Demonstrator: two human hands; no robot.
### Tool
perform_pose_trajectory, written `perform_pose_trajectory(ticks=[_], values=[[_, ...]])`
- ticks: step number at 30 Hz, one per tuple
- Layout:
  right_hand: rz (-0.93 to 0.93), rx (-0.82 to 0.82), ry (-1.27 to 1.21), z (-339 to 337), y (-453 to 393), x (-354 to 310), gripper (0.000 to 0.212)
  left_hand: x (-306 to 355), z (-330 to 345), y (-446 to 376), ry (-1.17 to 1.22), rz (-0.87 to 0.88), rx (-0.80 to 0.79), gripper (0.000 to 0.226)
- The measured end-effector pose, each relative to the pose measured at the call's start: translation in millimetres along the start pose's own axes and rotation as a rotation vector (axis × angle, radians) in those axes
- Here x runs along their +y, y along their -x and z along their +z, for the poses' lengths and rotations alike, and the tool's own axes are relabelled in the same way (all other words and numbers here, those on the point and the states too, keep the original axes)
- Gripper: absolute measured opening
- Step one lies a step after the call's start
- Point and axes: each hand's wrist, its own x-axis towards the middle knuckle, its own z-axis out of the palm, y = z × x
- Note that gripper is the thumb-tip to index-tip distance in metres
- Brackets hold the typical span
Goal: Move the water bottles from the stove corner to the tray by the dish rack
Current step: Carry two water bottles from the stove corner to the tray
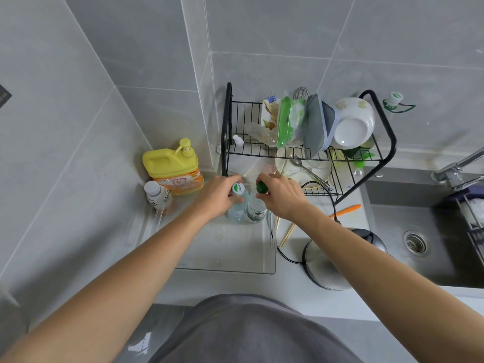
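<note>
Standing side by side and touching, two small water bottles are seen at the far edge of a clear tray (pixel 225 268), near its far right corner. The tray lies on the pale counter (pixel 296 294), just in front of the black dish rack (pixel 309 153).

The bottle with the white and green cap (pixel 237 205) is held by the left hand (pixel 218 195). The fingers are curled around its neck, just under the cap. The bottle with the dark green cap (pixel 258 209) is held by the right hand (pixel 282 195). The cap is pinched between the thumb and fingers, which are closed on it. Both bottles are upright, and their bottoms seem to rest on the tray floor, though this cannot be told for sure.

At the far left corner of the counter, by the tiled wall, a big yellow soap jug (pixel 171 166) with a pump is seen. A small bottle with a white cap (pixel 157 196) is leaning just in front of it, at the far left corner of the tray.

On the top shelf of the dish rack, white bowls (pixel 353 124), a grey lid and a green packet are stacked. A plate with a spoon (pixel 306 167) is seen on the lower shelf.

To the right of the tray, a steel kettle (pixel 330 263) with a black cord, wooden chopsticks (pixel 286 235) and an orange tool are lying on the counter. A grey sink (pixel 416 244) with a round drain is set at the right edge of the counter.
</note>
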Motion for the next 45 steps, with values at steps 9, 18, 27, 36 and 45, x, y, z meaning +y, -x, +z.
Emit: perform_pose_trajectory(ticks=[9, 18, 27, 36, 45], values=[[-0.007, -0.004, 0.0, 0, 4, -2, 0.023, 4, -1, 3, -0.007, -0.014, 0.004, 0.03], [0.062, 0.003, -0.025, 1, 16, -4, 0.042, 14, -5, 24, -0.097, -0.071, 0.163, 0.048], [0.104, 0.24, -0.006, -9, 58, -16, 0.066, 33, -11, 55, -0.47, -0.009, 0.339, 0.057], [0.396, 0.369, -0.06, -26, 125, -38, 0.066, 79, -6, 58, -0.377, 0.244, 0.272, 0.064], [0.81, 0.515, 0.002, -44, 276, -9, 0.068, 189, 52, 73, -0.319, 0.646, 0.095, 0.062]])
